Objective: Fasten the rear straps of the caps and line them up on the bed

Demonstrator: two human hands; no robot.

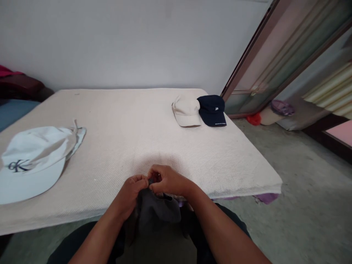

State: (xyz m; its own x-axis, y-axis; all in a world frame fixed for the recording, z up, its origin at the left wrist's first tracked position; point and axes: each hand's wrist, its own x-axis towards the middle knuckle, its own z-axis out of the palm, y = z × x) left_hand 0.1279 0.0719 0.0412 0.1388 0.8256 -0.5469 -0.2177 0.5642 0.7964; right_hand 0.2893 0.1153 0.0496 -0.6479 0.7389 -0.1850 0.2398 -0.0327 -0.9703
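A dark grey cap (161, 209) hangs over my lap at the front edge of the bed, partly lost in shadow. My left hand (134, 190) pinches its upper edge, thumb and fingers pressed together. Close against it, my right hand (167, 180) grips the same edge with bent fingers, and the two sets of fingertips nearly meet. A small dark strap end seems to lie between them, though the fingers hide most of it. To the left sits a white cap (38, 146) with dark letters on its front.
A beige cap (187, 110) and a navy cap (212, 110) lie side by side at the bed's far right. A cream textured cover (123, 128) spreads over the bed. Behind is a pale wall (123, 44); right, a framed glass door (264, 62) and concrete floor (302, 176).
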